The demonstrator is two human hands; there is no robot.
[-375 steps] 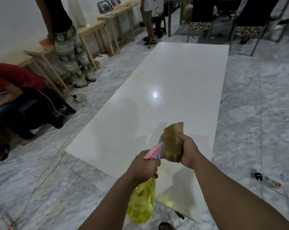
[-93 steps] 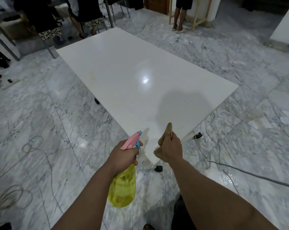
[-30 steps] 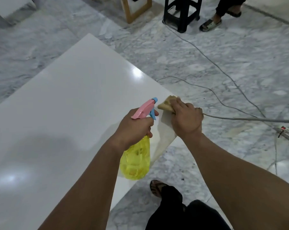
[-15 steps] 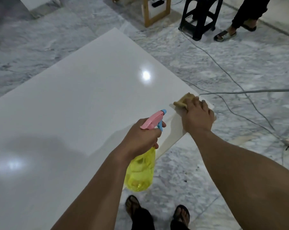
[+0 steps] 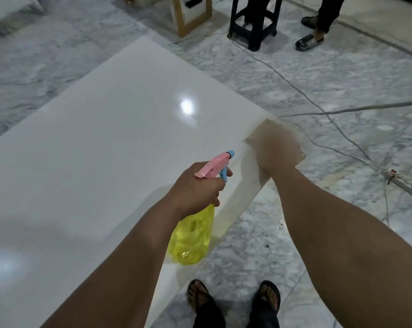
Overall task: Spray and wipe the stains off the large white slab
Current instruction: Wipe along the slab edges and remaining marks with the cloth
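A: Glossy white stone fills the head view: the slab lies flat on the marble floor, its long axis running from the lower left of the picture up toward the far corner near the wooden frame and the black stool.

B: And the hands?

A: The left hand is curled tight around the neck of the spray bottle, a yellow body with a pink head. The bottle hangs upright over the slab's near right edge, nozzle pointing forward and a little right, toward the corner the other hand is working.

B: That one looks smeared.

A: Motion blur. The right hand lies flat, palm down, fingers spread on a tan cloth at the slab's right corner. The cloth is pressed onto the surface there, partly hidden under the hand.

B: How far along would you say it is?

A: Hard to call. The middle of the slab shows only lamp glare, no marks I can pick out. Along the near right edge, by the bottle, the surface looks yellowish; whether that is stain, wet film or the bottle's tint I cannot tell. My guess is that corner and edge are in hand now, and the large stretch to the lower left, out of reach from here, may still need checking.

B: Anything close by?

A: Cables and a power strip lie on the floor just beyond the corner.
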